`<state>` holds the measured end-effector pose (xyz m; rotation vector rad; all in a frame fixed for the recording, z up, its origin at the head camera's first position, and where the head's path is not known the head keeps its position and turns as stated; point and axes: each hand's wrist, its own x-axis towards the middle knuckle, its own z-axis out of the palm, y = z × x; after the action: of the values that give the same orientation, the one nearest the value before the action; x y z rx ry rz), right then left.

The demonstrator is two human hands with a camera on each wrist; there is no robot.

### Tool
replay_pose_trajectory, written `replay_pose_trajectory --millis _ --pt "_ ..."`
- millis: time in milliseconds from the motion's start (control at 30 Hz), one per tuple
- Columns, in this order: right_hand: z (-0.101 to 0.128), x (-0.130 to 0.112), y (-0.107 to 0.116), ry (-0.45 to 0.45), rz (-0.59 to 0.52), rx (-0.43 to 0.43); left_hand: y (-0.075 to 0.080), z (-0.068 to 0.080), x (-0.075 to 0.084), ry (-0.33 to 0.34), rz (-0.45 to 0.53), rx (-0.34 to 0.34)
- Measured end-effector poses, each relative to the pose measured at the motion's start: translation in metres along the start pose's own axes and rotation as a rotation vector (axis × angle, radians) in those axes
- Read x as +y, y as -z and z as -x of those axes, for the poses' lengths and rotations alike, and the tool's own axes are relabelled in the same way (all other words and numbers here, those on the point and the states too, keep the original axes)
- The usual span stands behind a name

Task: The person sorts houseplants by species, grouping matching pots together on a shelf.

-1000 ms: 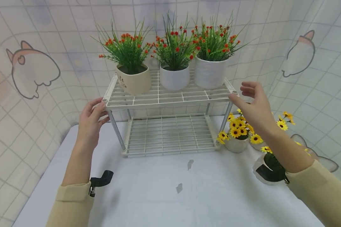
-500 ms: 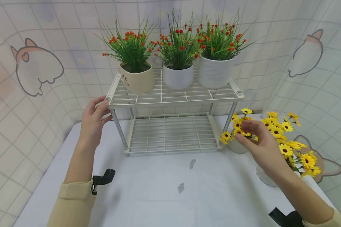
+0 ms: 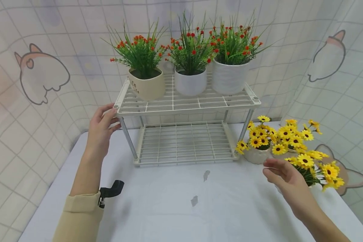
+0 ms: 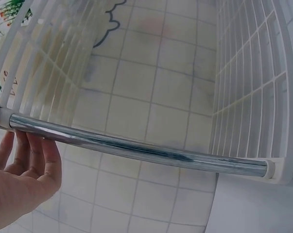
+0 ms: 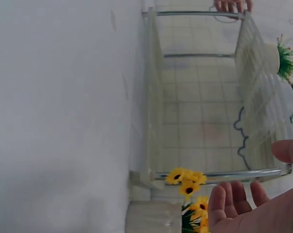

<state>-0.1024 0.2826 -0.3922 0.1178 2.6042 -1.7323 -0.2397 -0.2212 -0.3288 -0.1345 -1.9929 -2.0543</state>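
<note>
A white two-tier wire rack stands at the back of the white table. Three pots of red-flowered plants sit on its top shelf; the lower shelf is bare. My left hand touches the top shelf's front-left corner with straight fingers, beside the chrome leg. My right hand hovers open, low over the table, just left of the nearest pot of yellow flowers. In the right wrist view the fingers are spread by yellow blooms.
Two more pots of yellow flowers stand right of the rack's right leg. A curtain with a grid and cat drawings closes in the back and sides. A black clip sits at my left cuff.
My right hand left the top shelf's right corner and came down past the yellow flowers to table height. The left hand stayed at the left corner.
</note>
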Motion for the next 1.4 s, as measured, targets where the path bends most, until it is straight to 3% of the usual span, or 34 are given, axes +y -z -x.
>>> replay_pose_trajectory --millis 333,500,933,1000,1233,1400 --pt "0.009 0.039 -0.007 -0.262 -0.088 -0.049 0.004 0.000 0.000 -0.010 -0.039 -0.020" --pt "0.007 0.050 0.000 -0.385 -0.178 -0.014 0.003 0.000 0.002 -0.009 -0.024 -0.028" --pt "0.011 0.063 0.011 -0.527 -0.266 0.116 0.004 0.000 0.002 -0.014 -0.024 -0.039" --pt "0.011 0.066 0.013 -0.542 -0.280 0.159 0.004 0.001 0.002 -0.011 -0.032 -0.037" --pt "0.006 0.085 0.008 -0.641 -0.326 0.464 0.003 0.000 0.002 -0.022 -0.042 -0.034" --pt "-0.007 0.129 0.019 -0.651 -0.295 0.510 0.003 0.001 0.003 -0.023 -0.048 -0.033"
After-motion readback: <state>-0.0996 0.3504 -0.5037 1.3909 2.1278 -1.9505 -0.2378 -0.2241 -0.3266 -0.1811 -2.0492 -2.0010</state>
